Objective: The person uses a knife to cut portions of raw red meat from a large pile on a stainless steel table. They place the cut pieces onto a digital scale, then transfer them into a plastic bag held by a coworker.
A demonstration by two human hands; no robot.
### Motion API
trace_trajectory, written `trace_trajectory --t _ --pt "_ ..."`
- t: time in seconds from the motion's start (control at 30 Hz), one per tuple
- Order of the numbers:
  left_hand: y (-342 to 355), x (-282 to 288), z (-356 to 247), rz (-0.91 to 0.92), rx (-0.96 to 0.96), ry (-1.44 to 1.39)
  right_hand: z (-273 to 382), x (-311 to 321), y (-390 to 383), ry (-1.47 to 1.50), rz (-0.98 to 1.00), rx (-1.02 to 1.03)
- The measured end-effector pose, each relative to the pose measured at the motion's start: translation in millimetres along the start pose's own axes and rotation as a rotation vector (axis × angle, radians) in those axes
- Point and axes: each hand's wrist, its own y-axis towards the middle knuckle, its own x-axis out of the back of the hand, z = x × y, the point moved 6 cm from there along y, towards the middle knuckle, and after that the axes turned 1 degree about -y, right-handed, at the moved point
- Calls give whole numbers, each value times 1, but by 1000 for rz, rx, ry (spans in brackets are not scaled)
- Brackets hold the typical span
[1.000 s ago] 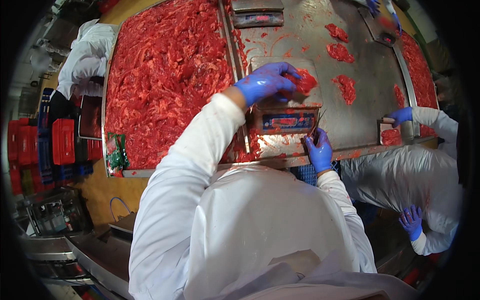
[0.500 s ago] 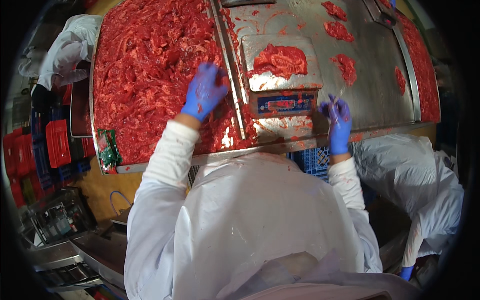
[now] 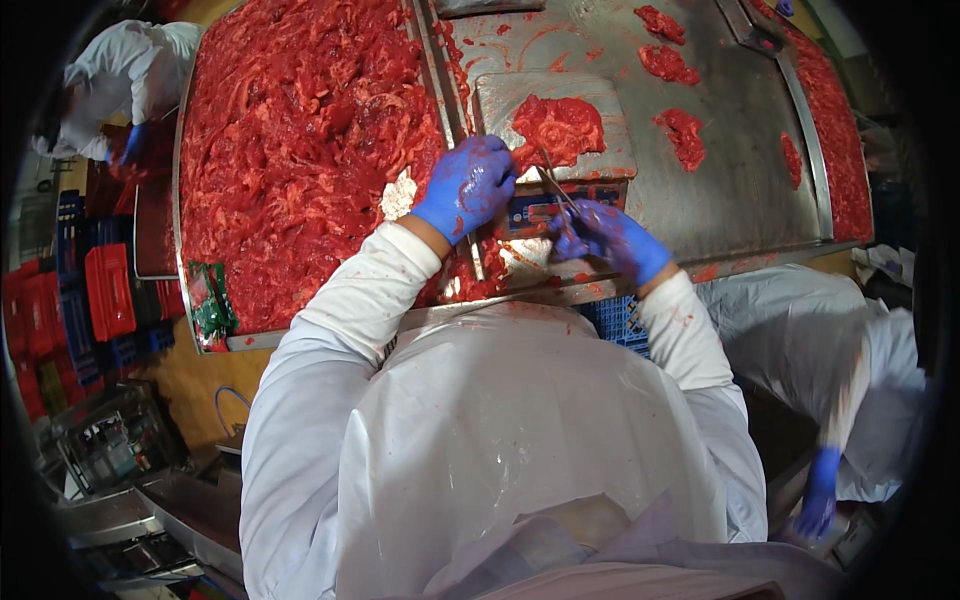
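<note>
On the scale (image 3: 490, 102) lies a piece of raw red meat (image 3: 565, 128). My left hand (image 3: 468, 188), in a blue glove, is at the scale's left edge with its fingers curled round the near left end of that meat. The fingertips are partly hidden. My gloved right hand (image 3: 608, 238) is closed in front of the scale's display. From it a slim metal blade (image 3: 556, 186) points up and left towards the meat; whether it belongs to a knife or scissors cannot be made out.
A large heap of raw meat strips (image 3: 300, 150) fills the left tray, with a green packet (image 3: 210, 305) at its near corner. Several meat portions (image 3: 684, 138) lie on the steel table (image 3: 735, 175). Co-workers (image 3: 130, 75) (image 3: 790, 320) stand at left and right. A blue crate (image 3: 618, 325) is below.
My left hand has moved right from the meat heap to the scale. My right hand has come left to the scale's front with the blade. The right co-worker's gloved hand has come further into view.
</note>
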Motion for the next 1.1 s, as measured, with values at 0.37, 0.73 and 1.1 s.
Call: trace_trajectory --t 0.37,0.73,1.1 --pt "-48 -9 15 79 96 -67 -6 -16 44 -191 -175 -18" --pt "-111 69 74 99 435 -118 -36 8 -32 -816 -12 -205" --pt "47 38 11 -224 0 -6 35 -30 -4 -245 -152 213"
